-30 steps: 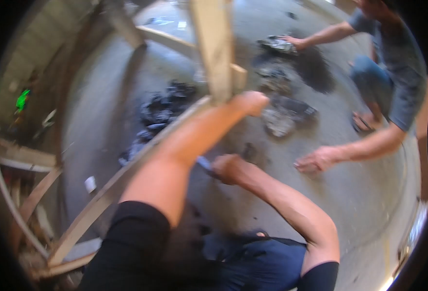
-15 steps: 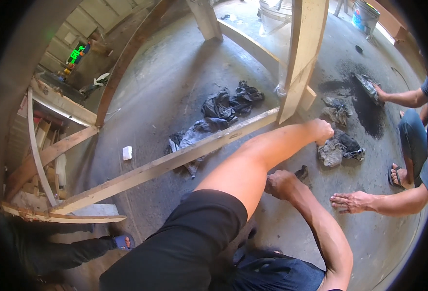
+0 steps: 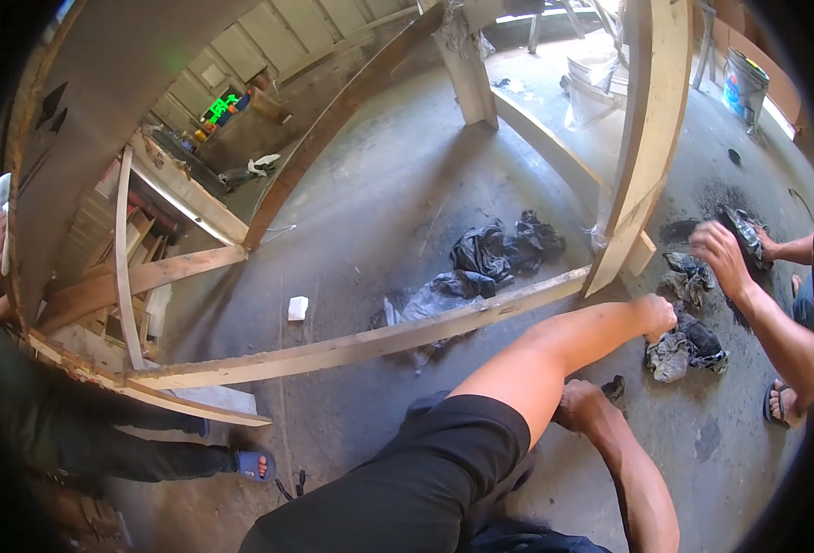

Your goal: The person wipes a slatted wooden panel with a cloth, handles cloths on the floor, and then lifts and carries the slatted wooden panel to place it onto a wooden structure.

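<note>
left hand (image 3: 654,315): fingers clenched on a grey rag (image 3: 672,355) lying on the concrete floor (image 3: 379,203), arm stretched forward.
right hand (image 3: 580,405): low on the floor, nearer the body; cannot tell its grip.
relation: rag lies just beyond the left hand, right hand well behind it.
nearby: wooden beam (image 3: 352,346); another person's hand (image 3: 720,253).

Wooden beam (image 3: 370,341) and post (image 3: 647,138) hem the rags (image 3: 684,346); open floor (image 3: 702,442) beyond.

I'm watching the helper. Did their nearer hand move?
Yes. The co-worker's hand went from this side of the grey rag pile to its far side.
</note>
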The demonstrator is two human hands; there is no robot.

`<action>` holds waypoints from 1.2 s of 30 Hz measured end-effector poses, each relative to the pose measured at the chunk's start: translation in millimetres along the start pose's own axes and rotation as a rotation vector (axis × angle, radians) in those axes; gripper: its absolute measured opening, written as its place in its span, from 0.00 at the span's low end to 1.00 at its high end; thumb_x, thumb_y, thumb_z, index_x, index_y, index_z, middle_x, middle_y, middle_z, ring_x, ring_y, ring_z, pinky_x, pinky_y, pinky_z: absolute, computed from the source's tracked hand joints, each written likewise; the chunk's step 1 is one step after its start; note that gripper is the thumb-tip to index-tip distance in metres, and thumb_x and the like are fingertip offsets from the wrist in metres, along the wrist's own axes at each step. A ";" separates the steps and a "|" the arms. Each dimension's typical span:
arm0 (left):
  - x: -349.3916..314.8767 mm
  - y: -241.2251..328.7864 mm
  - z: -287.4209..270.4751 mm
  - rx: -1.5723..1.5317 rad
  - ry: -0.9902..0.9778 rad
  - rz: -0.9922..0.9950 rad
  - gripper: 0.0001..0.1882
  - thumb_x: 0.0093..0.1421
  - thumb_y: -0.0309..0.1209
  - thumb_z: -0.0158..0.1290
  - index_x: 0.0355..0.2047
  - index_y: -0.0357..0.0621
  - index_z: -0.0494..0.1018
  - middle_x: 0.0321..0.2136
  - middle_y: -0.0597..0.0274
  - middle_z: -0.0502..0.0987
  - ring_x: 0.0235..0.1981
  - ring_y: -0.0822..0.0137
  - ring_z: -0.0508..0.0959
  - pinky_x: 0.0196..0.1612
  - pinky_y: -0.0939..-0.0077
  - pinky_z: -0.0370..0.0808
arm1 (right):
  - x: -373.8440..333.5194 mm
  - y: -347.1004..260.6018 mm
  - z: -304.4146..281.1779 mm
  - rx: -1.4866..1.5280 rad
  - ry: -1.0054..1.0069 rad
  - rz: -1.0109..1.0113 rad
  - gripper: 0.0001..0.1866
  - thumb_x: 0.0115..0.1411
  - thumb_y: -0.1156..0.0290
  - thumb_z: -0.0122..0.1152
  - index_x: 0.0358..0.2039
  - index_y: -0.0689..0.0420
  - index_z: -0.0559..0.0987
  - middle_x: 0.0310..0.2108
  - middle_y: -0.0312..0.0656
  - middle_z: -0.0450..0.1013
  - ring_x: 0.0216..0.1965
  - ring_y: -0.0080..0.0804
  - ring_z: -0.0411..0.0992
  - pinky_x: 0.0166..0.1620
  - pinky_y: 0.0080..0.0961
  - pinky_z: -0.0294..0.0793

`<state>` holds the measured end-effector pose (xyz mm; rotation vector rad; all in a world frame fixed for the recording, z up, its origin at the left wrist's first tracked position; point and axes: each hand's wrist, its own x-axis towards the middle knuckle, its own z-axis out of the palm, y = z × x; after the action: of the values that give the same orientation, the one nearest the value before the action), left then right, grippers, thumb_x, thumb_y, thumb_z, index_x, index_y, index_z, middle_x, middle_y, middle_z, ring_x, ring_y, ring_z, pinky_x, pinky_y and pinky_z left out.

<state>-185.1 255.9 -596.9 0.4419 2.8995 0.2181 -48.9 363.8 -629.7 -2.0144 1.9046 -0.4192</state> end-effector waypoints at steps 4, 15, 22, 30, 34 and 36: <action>-1.3 5.2 -3.4 -0.029 0.000 -0.014 0.10 0.40 0.29 0.54 0.26 0.43 0.78 0.30 0.54 0.79 0.34 0.57 0.79 0.34 0.65 0.77 | 1.0 -1.1 1.2 -0.022 -0.011 -0.014 0.09 0.51 0.62 0.56 0.22 0.53 0.76 0.21 0.47 0.72 0.24 0.44 0.72 0.29 0.38 0.73; -4.8 -1.0 -20.0 -0.020 -0.131 0.016 0.12 0.40 0.25 0.52 0.30 0.41 0.75 0.30 0.48 0.77 0.36 0.52 0.78 0.37 0.61 0.76 | 22.7 -36.2 -57.1 -0.040 -0.391 0.302 0.10 0.50 0.71 0.53 0.34 0.52 0.79 0.37 0.44 0.74 0.39 0.40 0.74 0.39 0.32 0.75; 1.8 4.5 -10.4 -0.045 -0.119 0.022 0.13 0.38 0.23 0.52 0.28 0.38 0.74 0.29 0.46 0.77 0.35 0.50 0.77 0.35 0.61 0.75 | 15.1 -27.8 -55.0 0.008 -0.352 0.272 0.08 0.51 0.68 0.53 0.29 0.55 0.78 0.32 0.48 0.74 0.35 0.43 0.75 0.36 0.35 0.75; -1.4 6.6 -4.0 -0.044 -0.144 0.023 0.15 0.38 0.22 0.52 0.31 0.39 0.74 0.29 0.47 0.77 0.36 0.49 0.77 0.35 0.61 0.75 | 12.7 -22.0 -34.0 -0.013 -0.196 0.219 0.08 0.52 0.66 0.52 0.26 0.55 0.77 0.28 0.47 0.74 0.31 0.44 0.74 0.34 0.35 0.74; -1.8 10.1 -5.0 -0.043 -0.168 0.028 0.15 0.39 0.23 0.52 0.31 0.39 0.74 0.29 0.47 0.77 0.36 0.50 0.77 0.36 0.61 0.75 | 10.6 -19.5 -30.0 -0.023 -0.129 0.203 0.08 0.51 0.66 0.53 0.26 0.54 0.77 0.26 0.47 0.73 0.30 0.44 0.74 0.34 0.36 0.74; -1.4 10.7 -4.5 -0.051 -0.150 0.035 0.14 0.39 0.23 0.52 0.31 0.39 0.74 0.29 0.47 0.77 0.36 0.50 0.77 0.36 0.61 0.75 | 10.3 -19.9 -31.5 -0.017 -0.136 0.203 0.08 0.52 0.66 0.52 0.26 0.55 0.77 0.27 0.47 0.74 0.31 0.44 0.74 0.34 0.36 0.74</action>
<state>-181.8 265.0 -590.4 0.4794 2.7347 0.2527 -44.0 353.2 -592.9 -1.7867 2.0077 -0.2090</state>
